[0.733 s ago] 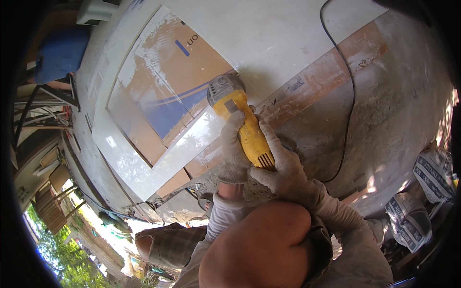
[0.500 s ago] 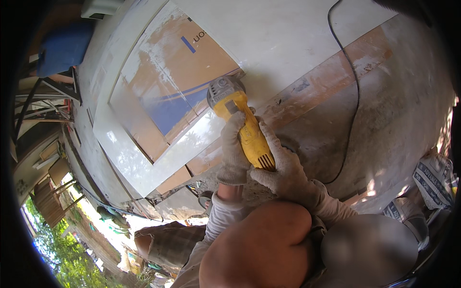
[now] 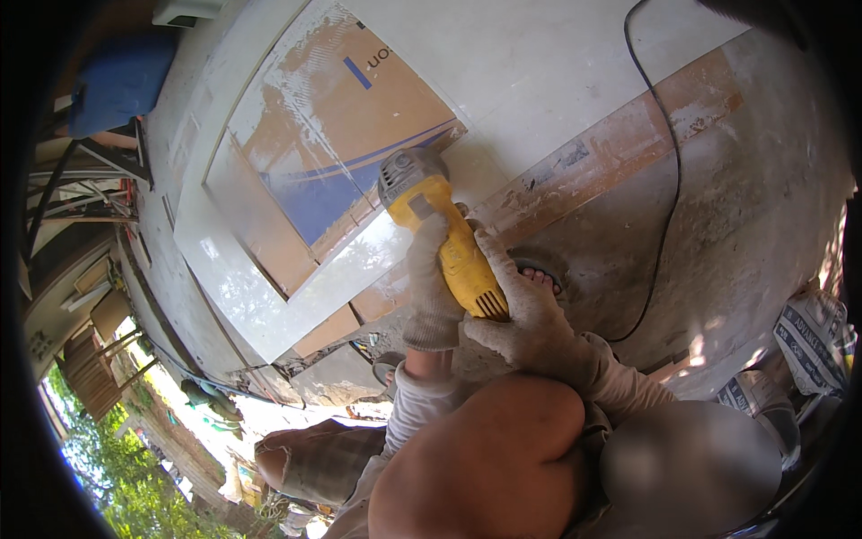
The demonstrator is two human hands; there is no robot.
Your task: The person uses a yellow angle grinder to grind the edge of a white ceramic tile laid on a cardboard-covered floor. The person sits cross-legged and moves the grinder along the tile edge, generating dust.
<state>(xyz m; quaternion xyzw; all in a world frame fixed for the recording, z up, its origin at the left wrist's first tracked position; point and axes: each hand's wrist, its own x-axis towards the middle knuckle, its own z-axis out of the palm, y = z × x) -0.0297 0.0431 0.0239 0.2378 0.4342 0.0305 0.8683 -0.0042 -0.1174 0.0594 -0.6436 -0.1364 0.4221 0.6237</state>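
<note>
A yellow angle grinder point(image 3: 471, 269) with a grey, dusty gear head is in both my gloved hands. My left hand point(image 3: 429, 287) wraps its body just behind the head, on the left side. Around the rear end closes my right hand point(image 3: 525, 323). The grinder's head is over the edge of a large, glossy white panel point(image 3: 211, 256), beside the dusty brown and blue cardboard point(image 3: 359, 99) that shows through an opening in it. The head hides the disc, so whether it touches the panel cannot be seen.
A black cord point(image 3: 672, 171) loops across the concrete floor at right, over a dusty cardboard strip point(image 3: 620, 148). My sandalled foot point(image 3: 540, 278) shows beside the right hand. Paper sacks point(image 3: 808, 337) lie far right; a blue container point(image 3: 126, 85) stands at upper left.
The grinder and both hands have shifted slightly left in the picture, the head also a little nearer to me. More of my foot shows beside the right hand. Both grips stay the same.
</note>
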